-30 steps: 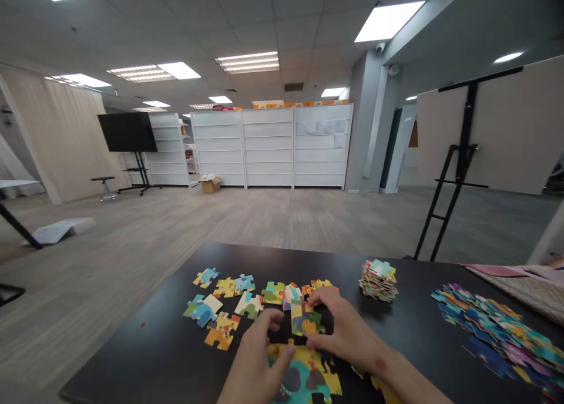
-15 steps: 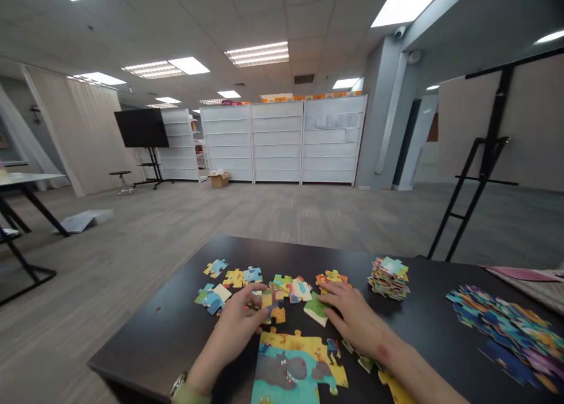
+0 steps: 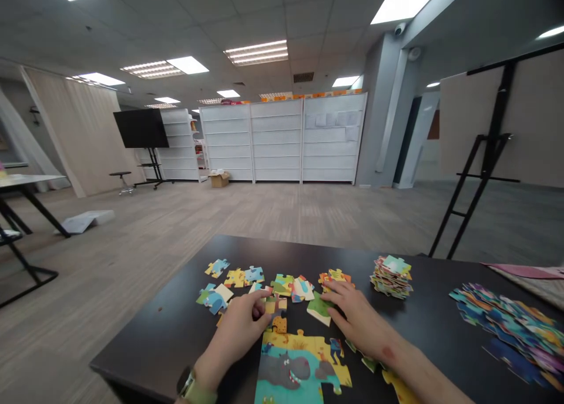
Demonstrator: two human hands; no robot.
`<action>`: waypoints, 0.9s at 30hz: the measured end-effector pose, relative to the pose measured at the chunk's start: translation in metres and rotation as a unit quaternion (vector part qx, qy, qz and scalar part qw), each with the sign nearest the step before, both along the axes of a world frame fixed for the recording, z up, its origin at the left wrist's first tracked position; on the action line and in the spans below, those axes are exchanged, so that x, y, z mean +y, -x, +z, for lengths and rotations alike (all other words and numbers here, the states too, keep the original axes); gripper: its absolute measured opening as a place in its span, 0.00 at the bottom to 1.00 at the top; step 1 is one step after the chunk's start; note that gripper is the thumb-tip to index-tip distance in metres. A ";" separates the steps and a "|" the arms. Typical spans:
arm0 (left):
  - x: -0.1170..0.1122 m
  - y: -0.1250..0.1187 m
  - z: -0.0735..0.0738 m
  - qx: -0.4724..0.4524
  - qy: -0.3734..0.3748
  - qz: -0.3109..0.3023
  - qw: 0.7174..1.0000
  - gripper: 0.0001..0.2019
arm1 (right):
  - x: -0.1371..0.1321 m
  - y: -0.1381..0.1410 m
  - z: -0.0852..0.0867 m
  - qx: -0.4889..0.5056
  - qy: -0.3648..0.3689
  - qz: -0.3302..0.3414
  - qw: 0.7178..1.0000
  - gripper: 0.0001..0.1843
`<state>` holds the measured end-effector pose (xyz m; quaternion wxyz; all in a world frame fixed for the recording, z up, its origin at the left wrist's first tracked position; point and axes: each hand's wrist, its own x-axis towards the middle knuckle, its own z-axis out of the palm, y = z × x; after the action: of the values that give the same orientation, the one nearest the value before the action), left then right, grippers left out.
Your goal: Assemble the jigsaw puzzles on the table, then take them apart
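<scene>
My left hand (image 3: 235,332) is closed in a pinch on a yellow and orange puzzle piece (image 3: 277,311) just above the joined hippo section (image 3: 299,369) on the black table (image 3: 176,327). My right hand (image 3: 359,319) lies flat with its fingers spread. Its fingertips press on a green and white puzzle piece (image 3: 318,309). Several loose pieces (image 3: 238,278) lie scattered in front of both hands.
A neat stack of puzzle pieces (image 3: 391,276) stands to the right of my right hand. A wide spread of blue pieces (image 3: 511,327) covers the table's right side. Beyond the table there is open floor, an easel stand (image 3: 478,175) and white cabinets (image 3: 282,142).
My left hand has drawn its piece down closer to the hippo section. My right hand has stayed on the green and white piece. The view has shifted slightly.
</scene>
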<state>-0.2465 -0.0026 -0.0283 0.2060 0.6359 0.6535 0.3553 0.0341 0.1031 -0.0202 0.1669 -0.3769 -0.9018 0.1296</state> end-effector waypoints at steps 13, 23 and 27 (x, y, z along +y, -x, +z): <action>-0.013 -0.019 0.016 0.078 -0.037 -0.039 0.996 0.07 | 0.002 -0.001 -0.004 -0.002 -0.007 0.000 1.000 0.18; -0.012 -0.029 0.011 0.101 -0.026 0.006 0.995 0.06 | 0.001 0.001 -0.003 0.001 0.001 -0.005 1.000 0.18; -0.010 -0.028 0.009 0.098 -0.033 -0.015 0.995 0.05 | 0.001 -0.002 -0.004 0.004 0.009 -0.008 1.000 0.20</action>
<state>-0.2181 -0.0128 -0.0194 0.1248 0.6837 0.6490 0.3096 0.0358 0.1042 -0.0240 0.1683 -0.3850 -0.8970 0.1377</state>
